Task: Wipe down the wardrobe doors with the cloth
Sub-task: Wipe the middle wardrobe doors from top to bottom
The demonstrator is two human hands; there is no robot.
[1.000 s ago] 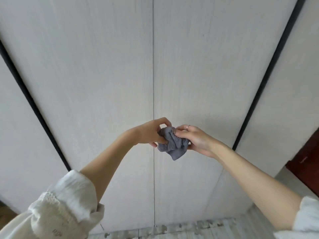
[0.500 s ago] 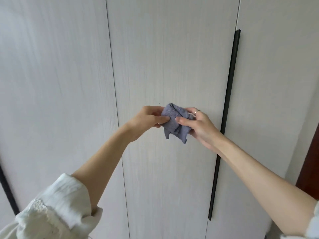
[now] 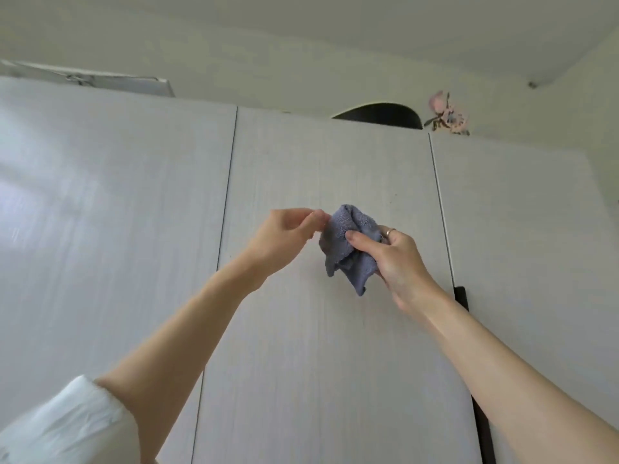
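Up in front of the middle wardrobe door (image 3: 318, 346), the right hand (image 3: 392, 259) grips a crumpled grey-blue cloth (image 3: 348, 249), thumb pressed over its folds, a ring (image 3: 390, 231) on one finger. Just left of it, the left hand (image 3: 284, 236) pinches the cloth's upper edge with curled fingertips. Both forearms reach upward, the left one in a rolled white sleeve (image 3: 67, 426). A dark vertical handle (image 3: 482, 413) runs beside the right arm. Above the pale doors, a dark curved object (image 3: 378, 115) and pinkish flowers (image 3: 447, 115) sit atop the wardrobe.

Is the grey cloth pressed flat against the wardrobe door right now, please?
No, the grey cloth hangs bunched between the left hand and right hand.
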